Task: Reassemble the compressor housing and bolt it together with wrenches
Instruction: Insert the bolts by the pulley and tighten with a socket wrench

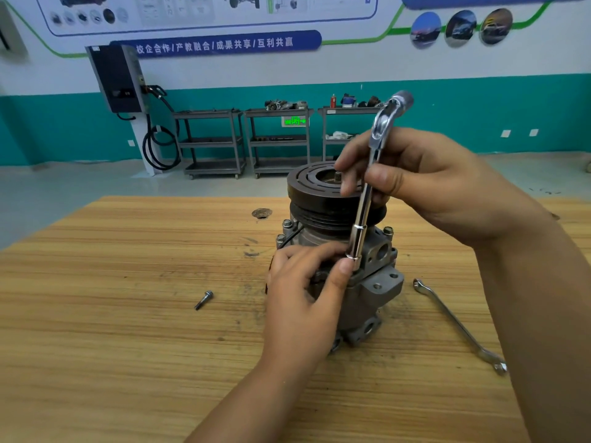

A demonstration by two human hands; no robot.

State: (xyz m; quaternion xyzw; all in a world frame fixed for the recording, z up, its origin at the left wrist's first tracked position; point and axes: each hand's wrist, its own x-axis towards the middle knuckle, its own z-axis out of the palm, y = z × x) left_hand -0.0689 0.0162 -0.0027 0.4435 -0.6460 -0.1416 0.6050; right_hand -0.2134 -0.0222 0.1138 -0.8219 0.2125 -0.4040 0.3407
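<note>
A grey compressor (371, 292) stands upright on the wooden table (128, 330), its dark pulley (316, 190) on top. Bolt heads (287, 224) show around the housing flange. My right hand (425, 183) grips the shaft of a chrome L-shaped socket wrench (363, 225), which stands nearly upright with its lower socket end down on the front of the housing. My left hand (303, 298) rests on the compressor body, thumb and fingertips pinching the wrench's lower socket. A loose bolt (204, 299) lies on the table to the left.
A combination wrench (460, 327) lies on the table to the right of the compressor. A small dark hole (261, 213) marks the tabletop behind it. Across the floor stand grey shelf carts (278, 142) and a wall charger (120, 79).
</note>
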